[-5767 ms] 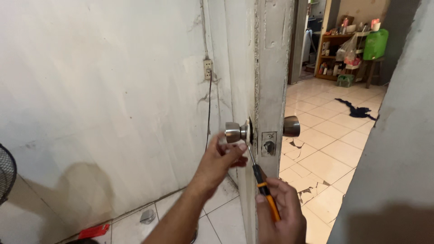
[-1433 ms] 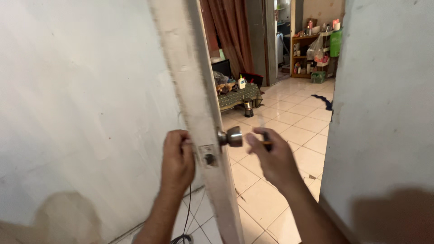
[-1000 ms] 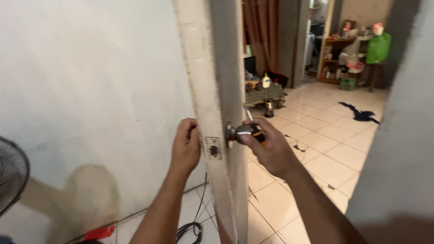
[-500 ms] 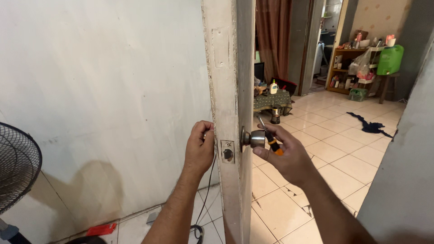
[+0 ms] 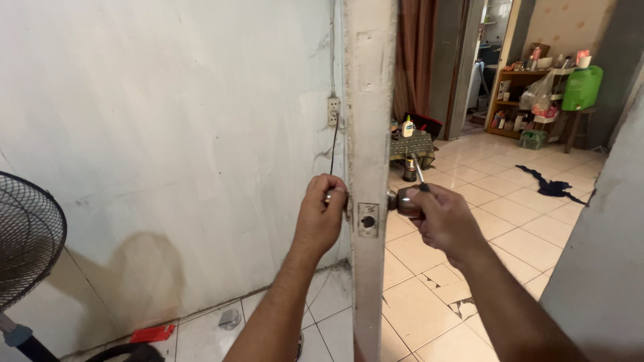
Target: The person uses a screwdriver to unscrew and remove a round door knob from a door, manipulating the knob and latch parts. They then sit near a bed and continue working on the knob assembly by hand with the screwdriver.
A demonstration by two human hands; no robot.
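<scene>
A white door (image 5: 369, 100) stands edge-on in the middle of the head view, with its latch plate (image 5: 367, 220) facing me. My left hand (image 5: 320, 218) is wrapped around the knob on the door's left side, and only a sliver of that knob (image 5: 329, 196) shows. My right hand (image 5: 446, 221) grips the steel knob (image 5: 401, 200) on the right side. It also holds a screwdriver, whose thin shaft (image 5: 417, 171) sticks up above the fingers; the handle is hidden in the palm.
A standing fan (image 5: 27, 241) is at the left. A wall socket (image 5: 333, 110) with a hanging cable sits beside the door. A red item (image 5: 151, 333) lies on the floor. Beyond are a low table (image 5: 412, 144), shelves (image 5: 530, 94), a dark cloth (image 5: 550, 184), cracked tiles (image 5: 463, 308) and a grey wall (image 5: 604, 268).
My right hand came up from below the lock with the screwdriver and closed on the right-side knob. The door's edge has turned to face me; my left hand stayed on its knob.
</scene>
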